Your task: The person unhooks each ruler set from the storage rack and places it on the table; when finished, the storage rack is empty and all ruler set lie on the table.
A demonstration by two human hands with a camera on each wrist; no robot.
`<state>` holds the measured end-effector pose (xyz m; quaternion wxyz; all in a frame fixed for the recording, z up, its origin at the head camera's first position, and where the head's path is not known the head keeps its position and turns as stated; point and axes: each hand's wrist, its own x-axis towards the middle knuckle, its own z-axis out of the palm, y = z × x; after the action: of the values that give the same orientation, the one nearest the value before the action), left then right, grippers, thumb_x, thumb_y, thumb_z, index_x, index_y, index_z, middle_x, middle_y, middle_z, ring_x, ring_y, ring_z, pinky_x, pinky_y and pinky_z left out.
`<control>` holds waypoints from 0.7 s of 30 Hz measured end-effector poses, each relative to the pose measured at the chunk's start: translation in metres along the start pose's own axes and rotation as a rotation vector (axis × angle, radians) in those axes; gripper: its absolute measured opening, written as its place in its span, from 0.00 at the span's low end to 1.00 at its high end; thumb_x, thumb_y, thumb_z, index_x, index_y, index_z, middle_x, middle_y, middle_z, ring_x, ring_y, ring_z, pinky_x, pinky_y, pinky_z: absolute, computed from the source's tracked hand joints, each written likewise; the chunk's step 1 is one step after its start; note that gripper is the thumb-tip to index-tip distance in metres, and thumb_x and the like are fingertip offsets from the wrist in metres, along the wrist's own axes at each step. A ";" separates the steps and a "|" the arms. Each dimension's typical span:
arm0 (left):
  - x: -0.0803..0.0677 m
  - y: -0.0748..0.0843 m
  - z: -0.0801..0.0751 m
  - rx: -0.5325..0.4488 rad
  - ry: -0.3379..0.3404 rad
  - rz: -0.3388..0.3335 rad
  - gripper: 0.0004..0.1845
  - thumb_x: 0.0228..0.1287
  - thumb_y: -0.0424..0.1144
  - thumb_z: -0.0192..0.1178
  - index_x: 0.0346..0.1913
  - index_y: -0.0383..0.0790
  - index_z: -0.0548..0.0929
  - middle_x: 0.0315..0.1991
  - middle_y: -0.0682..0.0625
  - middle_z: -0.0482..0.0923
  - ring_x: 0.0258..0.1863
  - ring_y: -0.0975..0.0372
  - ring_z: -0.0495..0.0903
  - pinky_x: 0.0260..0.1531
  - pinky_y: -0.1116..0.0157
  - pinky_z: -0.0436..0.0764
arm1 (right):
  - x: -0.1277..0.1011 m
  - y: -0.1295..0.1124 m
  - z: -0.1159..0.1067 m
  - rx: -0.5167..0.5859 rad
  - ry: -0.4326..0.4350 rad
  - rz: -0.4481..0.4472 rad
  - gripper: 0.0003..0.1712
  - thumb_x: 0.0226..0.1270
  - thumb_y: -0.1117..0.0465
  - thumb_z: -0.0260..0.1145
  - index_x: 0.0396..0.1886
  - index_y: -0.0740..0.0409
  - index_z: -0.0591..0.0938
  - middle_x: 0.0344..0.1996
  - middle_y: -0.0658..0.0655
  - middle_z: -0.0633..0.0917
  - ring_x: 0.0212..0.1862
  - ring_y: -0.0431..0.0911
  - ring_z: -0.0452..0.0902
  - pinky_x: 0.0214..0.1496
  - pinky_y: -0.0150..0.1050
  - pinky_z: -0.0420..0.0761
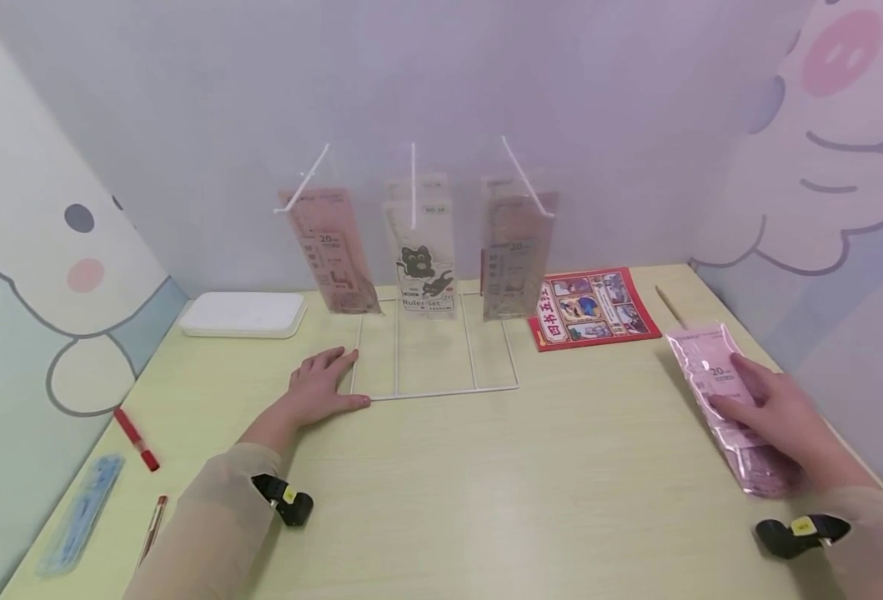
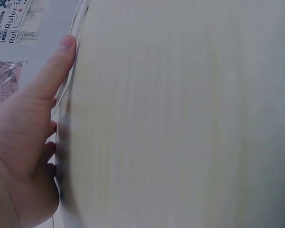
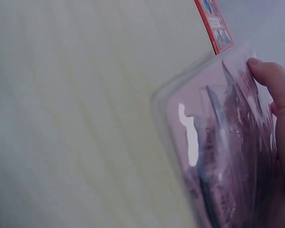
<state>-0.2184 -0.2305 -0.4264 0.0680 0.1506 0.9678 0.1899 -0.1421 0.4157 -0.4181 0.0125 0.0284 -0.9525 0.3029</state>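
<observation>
A: What is being gripped by the right hand [image 1: 777,415]?

B: A glossy pink packet [image 1: 714,371] is being grasped, its front being pressed by the thumb. It is being held at the right side of the table [image 1: 561,500], near a thin stick [image 1: 666,300].

A: And is anything being clenched by the left hand [image 1: 316,389]?

B: No, a loose hold is being shown there: the near left corner of the white wire rack [image 1: 476,389] is being touched with spread fingers, the thumb being laid along the wire.

A: What is being carried by the rack?

B: A reddish packet [image 1: 327,250], a cat-printed packet [image 1: 423,250] and a brownish packet [image 1: 516,258] are being borne side by side on its prongs. A red booklet [image 1: 599,308] is being partly covered, in the head view, by the brownish one.

A: And on the left?

B: A white case [image 1: 244,314], a red marker [image 1: 136,439], a pen [image 1: 153,527] and a blue packet [image 1: 83,514] are being supported by the table.
</observation>
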 end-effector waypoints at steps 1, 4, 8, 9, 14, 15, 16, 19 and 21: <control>0.000 0.000 0.000 0.001 0.000 0.001 0.52 0.50 0.67 0.61 0.72 0.42 0.57 0.70 0.37 0.49 0.65 0.36 0.48 0.57 0.36 0.48 | -0.002 0.004 -0.002 0.014 0.000 0.008 0.51 0.63 0.48 0.63 0.75 0.57 0.44 0.62 0.84 0.53 0.62 0.78 0.46 0.58 0.71 0.48; 0.000 0.000 0.000 0.005 0.002 0.003 0.52 0.50 0.68 0.61 0.72 0.42 0.57 0.70 0.37 0.50 0.65 0.35 0.48 0.57 0.36 0.49 | -0.007 0.017 -0.008 0.068 0.000 0.044 0.50 0.64 0.48 0.62 0.75 0.52 0.42 0.66 0.81 0.48 0.66 0.74 0.39 0.63 0.67 0.40; 0.001 0.000 0.000 0.007 0.002 0.005 0.52 0.50 0.68 0.61 0.72 0.42 0.57 0.70 0.37 0.50 0.65 0.35 0.48 0.57 0.36 0.49 | -0.011 0.032 -0.013 0.067 0.029 0.058 0.51 0.64 0.49 0.63 0.75 0.54 0.42 0.67 0.80 0.47 0.68 0.72 0.36 0.66 0.63 0.36; 0.001 -0.001 0.000 0.008 0.002 0.006 0.52 0.50 0.68 0.61 0.72 0.42 0.57 0.70 0.37 0.50 0.65 0.35 0.49 0.57 0.36 0.48 | -0.011 0.035 -0.014 0.057 0.034 0.054 0.52 0.63 0.49 0.64 0.75 0.55 0.42 0.66 0.80 0.48 0.67 0.73 0.36 0.66 0.63 0.36; 0.001 0.000 0.000 0.011 -0.001 0.007 0.52 0.50 0.68 0.60 0.72 0.42 0.57 0.70 0.37 0.49 0.65 0.36 0.48 0.57 0.36 0.48 | -0.014 0.044 -0.018 0.004 0.043 0.046 0.53 0.61 0.49 0.66 0.74 0.61 0.44 0.64 0.84 0.51 0.65 0.77 0.40 0.65 0.65 0.38; 0.001 0.000 0.000 0.011 -0.002 0.006 0.52 0.50 0.68 0.60 0.72 0.42 0.57 0.70 0.37 0.49 0.65 0.36 0.48 0.57 0.36 0.48 | -0.015 0.045 -0.019 -0.006 0.043 0.045 0.53 0.61 0.49 0.66 0.74 0.62 0.45 0.63 0.84 0.52 0.64 0.77 0.41 0.64 0.65 0.38; 0.001 0.000 0.000 0.011 -0.001 0.005 0.52 0.50 0.68 0.61 0.72 0.42 0.57 0.70 0.37 0.49 0.65 0.35 0.48 0.57 0.36 0.48 | -0.015 0.046 -0.019 -0.011 0.041 0.045 0.53 0.61 0.49 0.66 0.73 0.63 0.46 0.62 0.84 0.52 0.64 0.77 0.41 0.64 0.66 0.39; 0.001 0.000 0.000 0.015 0.001 0.003 0.52 0.49 0.68 0.61 0.72 0.42 0.57 0.70 0.36 0.50 0.65 0.35 0.48 0.57 0.36 0.49 | -0.017 0.048 -0.019 -0.027 0.037 0.050 0.53 0.61 0.49 0.66 0.73 0.66 0.46 0.62 0.85 0.53 0.64 0.78 0.42 0.62 0.69 0.41; 0.001 -0.001 0.000 0.012 0.003 -0.001 0.52 0.49 0.68 0.61 0.72 0.42 0.57 0.70 0.36 0.50 0.65 0.35 0.48 0.57 0.36 0.49 | -0.018 0.049 -0.020 -0.037 0.034 0.052 0.52 0.61 0.48 0.65 0.72 0.67 0.47 0.62 0.85 0.52 0.63 0.79 0.41 0.60 0.70 0.42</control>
<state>-0.2191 -0.2308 -0.4269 0.0658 0.1501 0.9692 0.1841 -0.1273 0.4679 -0.4309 0.0212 -0.0016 -0.9581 0.2857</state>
